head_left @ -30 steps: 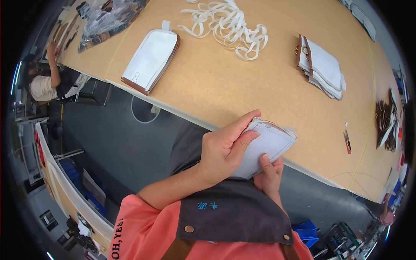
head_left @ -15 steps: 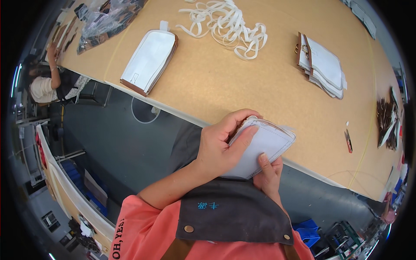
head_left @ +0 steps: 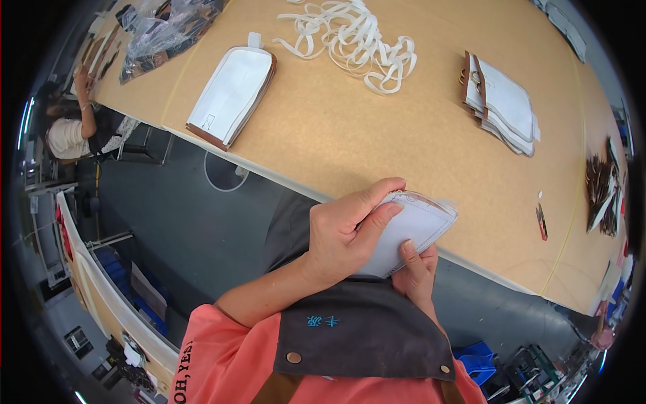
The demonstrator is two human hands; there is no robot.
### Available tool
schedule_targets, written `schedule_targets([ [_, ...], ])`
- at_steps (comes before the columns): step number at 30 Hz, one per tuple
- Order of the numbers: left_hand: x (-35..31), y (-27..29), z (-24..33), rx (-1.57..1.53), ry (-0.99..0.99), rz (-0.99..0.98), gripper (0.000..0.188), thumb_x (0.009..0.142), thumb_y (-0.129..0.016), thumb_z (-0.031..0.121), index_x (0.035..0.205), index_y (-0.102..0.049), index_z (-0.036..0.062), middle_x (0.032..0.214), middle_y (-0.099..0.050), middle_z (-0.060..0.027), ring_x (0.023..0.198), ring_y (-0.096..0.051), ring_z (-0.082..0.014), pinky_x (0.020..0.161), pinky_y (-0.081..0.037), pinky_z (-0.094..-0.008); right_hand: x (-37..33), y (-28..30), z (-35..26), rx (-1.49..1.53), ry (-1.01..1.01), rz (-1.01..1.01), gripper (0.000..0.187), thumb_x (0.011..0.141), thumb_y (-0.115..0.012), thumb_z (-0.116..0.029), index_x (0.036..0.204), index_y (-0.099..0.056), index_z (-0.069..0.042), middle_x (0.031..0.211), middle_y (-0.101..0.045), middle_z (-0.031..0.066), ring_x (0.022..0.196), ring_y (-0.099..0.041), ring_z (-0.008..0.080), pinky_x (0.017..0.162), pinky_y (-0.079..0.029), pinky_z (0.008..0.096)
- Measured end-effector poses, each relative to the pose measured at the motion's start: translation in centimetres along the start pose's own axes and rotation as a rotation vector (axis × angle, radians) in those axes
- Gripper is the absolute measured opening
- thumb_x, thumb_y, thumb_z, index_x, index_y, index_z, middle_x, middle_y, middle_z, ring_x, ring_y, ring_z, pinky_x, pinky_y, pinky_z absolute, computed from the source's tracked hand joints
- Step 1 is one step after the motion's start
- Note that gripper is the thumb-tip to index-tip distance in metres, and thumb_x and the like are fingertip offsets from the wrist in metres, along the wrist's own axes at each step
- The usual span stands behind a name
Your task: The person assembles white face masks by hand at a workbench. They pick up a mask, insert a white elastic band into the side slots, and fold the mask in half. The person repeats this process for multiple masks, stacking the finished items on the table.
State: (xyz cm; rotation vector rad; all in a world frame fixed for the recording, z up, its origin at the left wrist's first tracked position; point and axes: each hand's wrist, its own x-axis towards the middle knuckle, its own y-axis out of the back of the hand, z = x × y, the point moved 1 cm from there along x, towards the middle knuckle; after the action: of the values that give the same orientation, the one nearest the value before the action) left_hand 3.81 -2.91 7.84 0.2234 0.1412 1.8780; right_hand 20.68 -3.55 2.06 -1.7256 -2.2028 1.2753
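A flat white stitched pouch piece [head_left: 420, 225] with rounded corners and a thin brownish edge is held in front of my apron, near the table's edge. My left hand [head_left: 346, 232] grips its upper left edge, thumb on the white face and fingers bent over the far side. Lower down, my right hand [head_left: 418, 273] pinches the near edge, its thumb on the face and the other fingers partly hidden behind. Rows of stitching run along the border. The lower left part of the piece is covered by my left hand and wrist.
On the brown table [head_left: 323, 135] lie a white pouch stack [head_left: 232, 84], tangled white tape [head_left: 363, 44], another pouch stack [head_left: 501, 101], small snips [head_left: 542, 221] and dark brown strips [head_left: 602, 185]. A plastic bag [head_left: 165, 34] rests at far left, where a person [head_left: 74, 124] sits.
My left hand's fingers have shifted slightly along the top edge of the pouch piece, whose upper edge now sits a little lower. My right hand keeps nearly the same hold.
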Motion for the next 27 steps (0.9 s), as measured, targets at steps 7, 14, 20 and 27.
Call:
schedule_targets([
  [7, 0.12, 0.11, -0.49, 0.019, 0.002, -0.012, 0.026, 0.094, -0.063, -0.002, 0.12, -0.066, -0.0052, 0.102, -0.074, -0.0106, 0.086, -0.067, -0.0086, 0.074, -0.054, -0.0222, 0.16, 0.67, 0.44, -0.048, 0.017, 0.002, 0.045, 0.095, -0.066, -0.013, 0.136, -0.05, 0.0, 0.131, -0.06, 0.0133, 0.12, -0.058, 0.0226, 0.104, -0.045, 0.0396],
  [14, 0.12, 0.0, -0.88, -0.175, 0.074, -0.05, 0.029, 0.098, -0.057, -0.002, 0.126, -0.06, -0.0073, 0.112, -0.07, -0.0129, 0.094, -0.066, -0.0108, 0.08, -0.054, -0.0234, 0.29, 0.44, 0.27, -0.043, 0.008, -0.007, 0.045, 0.095, -0.066, -0.012, 0.135, -0.049, 0.0, 0.131, -0.06, 0.0132, 0.12, -0.058, 0.0226, 0.104, -0.045, 0.0396],
  [20, 0.03, -0.12, -0.61, -0.315, 0.133, -0.031, 0.032, 0.099, -0.055, -0.001, 0.13, -0.058, -0.0062, 0.119, -0.069, -0.0158, 0.102, -0.066, -0.014, 0.086, -0.054, -0.0256, 0.46, 0.05, -0.04, -0.034, -0.009, -0.013, 0.048, 0.095, -0.066, -0.012, 0.138, -0.047, 0.0, 0.133, -0.059, 0.0131, 0.122, -0.057, 0.0227, 0.105, -0.044, 0.0395],
  [27, 0.29, 0.48, -0.35, -0.27, 0.119, -0.056, 0.031, 0.103, -0.05, 0.007, 0.13, -0.06, -0.0052, 0.118, -0.07, -0.0163, 0.102, -0.067, -0.0163, 0.088, -0.054, -0.0284, 0.45, 0.11, -0.07, -0.038, -0.012, -0.034, 0.049, 0.096, -0.065, -0.013, 0.139, -0.046, 0.0, 0.134, -0.059, 0.0129, 0.122, -0.057, 0.0226, 0.105, -0.043, 0.0394],
])
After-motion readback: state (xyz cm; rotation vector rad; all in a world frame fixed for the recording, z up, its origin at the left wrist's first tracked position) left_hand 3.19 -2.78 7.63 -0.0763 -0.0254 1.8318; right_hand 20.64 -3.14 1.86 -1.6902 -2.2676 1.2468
